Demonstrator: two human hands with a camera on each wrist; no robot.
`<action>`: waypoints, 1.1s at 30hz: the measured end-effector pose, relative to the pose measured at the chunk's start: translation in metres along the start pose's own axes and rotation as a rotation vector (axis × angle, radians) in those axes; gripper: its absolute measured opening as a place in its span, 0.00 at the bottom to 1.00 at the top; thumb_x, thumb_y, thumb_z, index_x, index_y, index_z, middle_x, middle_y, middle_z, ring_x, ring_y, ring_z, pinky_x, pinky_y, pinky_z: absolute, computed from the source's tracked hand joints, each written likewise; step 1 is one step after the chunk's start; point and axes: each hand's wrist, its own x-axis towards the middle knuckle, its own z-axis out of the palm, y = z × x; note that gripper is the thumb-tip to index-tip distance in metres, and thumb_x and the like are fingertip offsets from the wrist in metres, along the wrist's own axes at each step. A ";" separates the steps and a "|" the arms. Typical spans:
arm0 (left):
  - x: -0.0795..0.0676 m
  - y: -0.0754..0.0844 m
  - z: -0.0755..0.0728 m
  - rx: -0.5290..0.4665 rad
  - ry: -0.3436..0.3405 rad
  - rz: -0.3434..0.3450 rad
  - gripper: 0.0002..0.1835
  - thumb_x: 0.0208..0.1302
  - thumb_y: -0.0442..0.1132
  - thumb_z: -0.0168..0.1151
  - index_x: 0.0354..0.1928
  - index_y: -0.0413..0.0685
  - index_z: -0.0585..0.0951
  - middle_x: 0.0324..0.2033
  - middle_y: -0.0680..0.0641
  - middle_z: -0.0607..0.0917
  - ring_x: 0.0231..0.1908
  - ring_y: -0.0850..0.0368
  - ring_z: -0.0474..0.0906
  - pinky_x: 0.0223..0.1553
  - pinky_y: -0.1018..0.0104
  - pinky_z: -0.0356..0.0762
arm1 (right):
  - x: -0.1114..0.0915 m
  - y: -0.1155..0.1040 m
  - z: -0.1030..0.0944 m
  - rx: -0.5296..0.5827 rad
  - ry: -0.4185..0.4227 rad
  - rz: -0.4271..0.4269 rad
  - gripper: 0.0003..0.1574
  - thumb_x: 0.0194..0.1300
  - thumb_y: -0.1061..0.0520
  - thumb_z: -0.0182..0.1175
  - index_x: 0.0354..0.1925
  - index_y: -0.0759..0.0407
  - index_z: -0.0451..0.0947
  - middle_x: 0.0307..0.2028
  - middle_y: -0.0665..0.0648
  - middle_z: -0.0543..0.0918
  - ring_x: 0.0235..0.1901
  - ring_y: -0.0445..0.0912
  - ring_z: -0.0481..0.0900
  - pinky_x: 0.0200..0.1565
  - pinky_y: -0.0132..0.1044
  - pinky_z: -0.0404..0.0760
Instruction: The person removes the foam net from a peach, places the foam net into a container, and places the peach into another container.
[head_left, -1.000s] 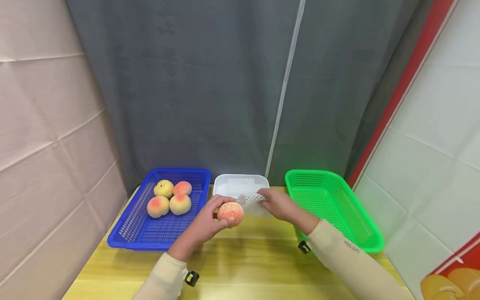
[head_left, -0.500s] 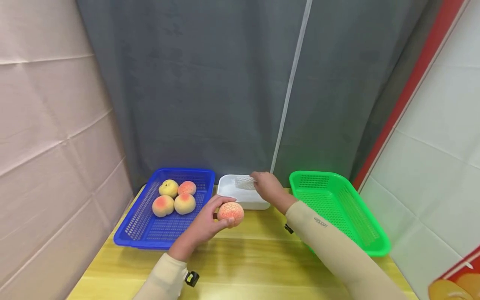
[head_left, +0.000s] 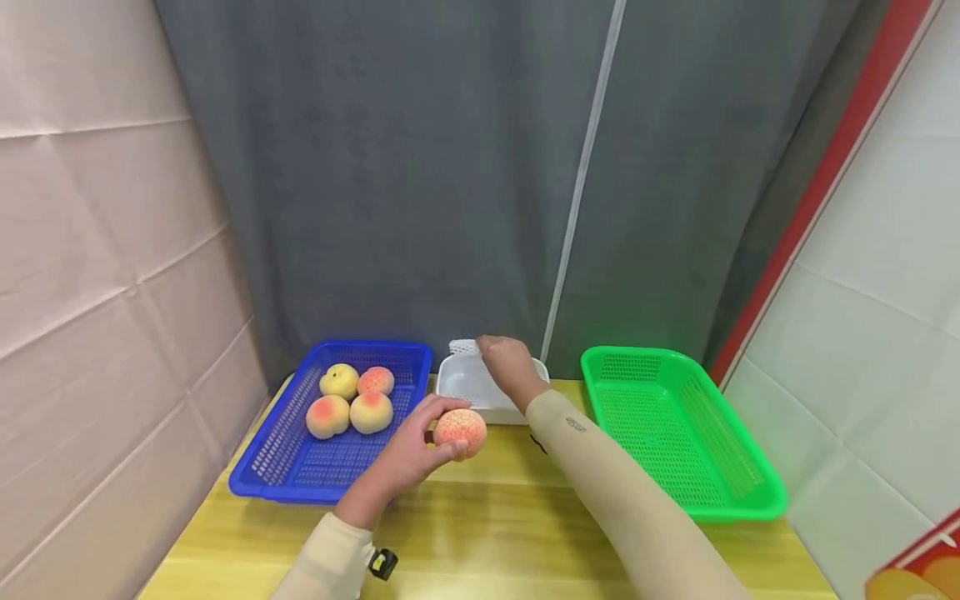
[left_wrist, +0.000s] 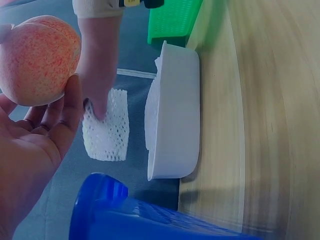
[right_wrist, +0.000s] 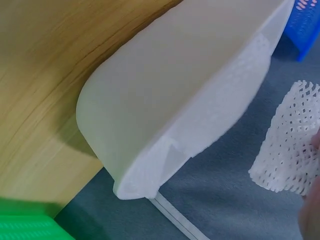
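My left hand (head_left: 416,442) holds a reddish speckled peach (head_left: 461,433) in front of the white bin, thumb below and fingers over it. Above the white plastic bin (head_left: 498,414), my right hand (head_left: 506,362) pinches a white foam net sleeve (head_left: 463,347). In the left wrist view the foam net sleeve (left_wrist: 107,132) hangs from the right fingers, beside the bin's rim. More white netting (right_wrist: 225,100) shows along the bin's opening in the right wrist view.
A blue basket (head_left: 262,479) on the left holds several peaches (head_left: 371,412). The green basket (head_left: 652,450) stands on the right. Behind the wooden table (head_left: 480,533) hangs a grey curtain (head_left: 390,183), with pale walls on both sides.
My right hand has moved forward and left with the foam net sleeve, from beside the peach to above the white bin. The left hand stays nearly in place with the peach.
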 end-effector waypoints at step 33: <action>-0.002 0.001 -0.007 0.025 0.010 0.001 0.30 0.69 0.38 0.76 0.72 0.52 0.81 0.59 0.46 0.79 0.52 0.51 0.80 0.49 0.60 0.88 | -0.011 -0.012 0.036 0.417 -0.526 0.104 0.15 0.83 0.56 0.61 0.51 0.61 0.93 0.47 0.57 0.93 0.52 0.53 0.89 0.67 0.48 0.82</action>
